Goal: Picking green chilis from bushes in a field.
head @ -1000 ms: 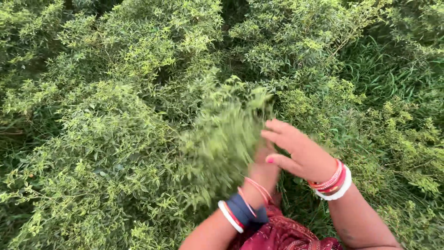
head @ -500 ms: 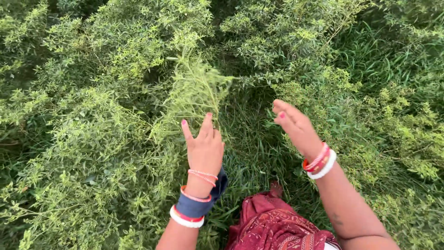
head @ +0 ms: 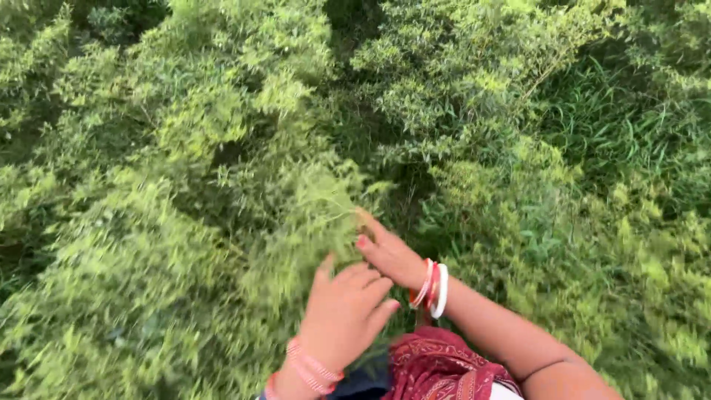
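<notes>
Green, feathery foliage fills the frame as a person, seen from a head-worn camera, works both bare hands into a stand of bushy plants. The left hand [head: 346,311] sits near and low of centre, fingers loosely curled against the blurred leafy stems [head: 296,230] just to its left; motion blur makes it hard to tell whether those fingers are closed on a stem or merely brushing the leaves. The right hand [head: 389,252] reaches in from the right, a little farther out, its fingers extended and pressed together toward the same sprig, apparently touching a thin stalk at its tip but not visibly clenched on it. The two hands lie just beside one another, nearly touching.

Handling such fine growth well looks to be a matter of gathering several stems together low down, where they are firmer, with one hand steadying the bunch while the other takes hold, rather than tugging at the soft tips.

By count: two hands; one cluster of red and white bangles [head: 432,289] on the right wrist; one set of pink bangles [head: 311,367] on the left wrist, their exact number lost in the blur. One patch of dark red patterned cloth [head: 437,367] shows at the near edge. Longer grass blades [head: 629,148] stand far right; plants are too many to count.
</notes>
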